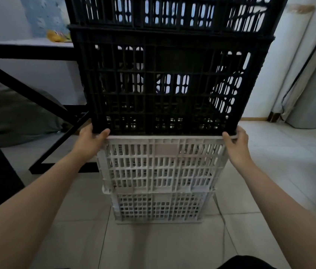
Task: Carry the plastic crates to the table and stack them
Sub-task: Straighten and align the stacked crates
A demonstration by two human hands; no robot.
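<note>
head view: a stack of plastic crates is seen on the tiled floor, two white below, two black above. lower black crate is gripped at its bottom corners by both hands. left hand is closed on the bottom left corner, thumb laid across the front edge, remaining fingers hidden behind the crate wall. right hand is closed on the bottom right corner, fingers curled over the edge where black crate meets the rim of the upper white crate. whether the black crate is resting on the white rim or lifted just off it cannot be told. upper black crate is nested on top of the gripped one and is cut off by the top of the frame. lower white crate is sat on the floor under the upper white one. table with white top and black frame is seen to the left behind the stack, a yellow item lying on it, blurred. a grey cushion-like shape is seen under the table
</note>
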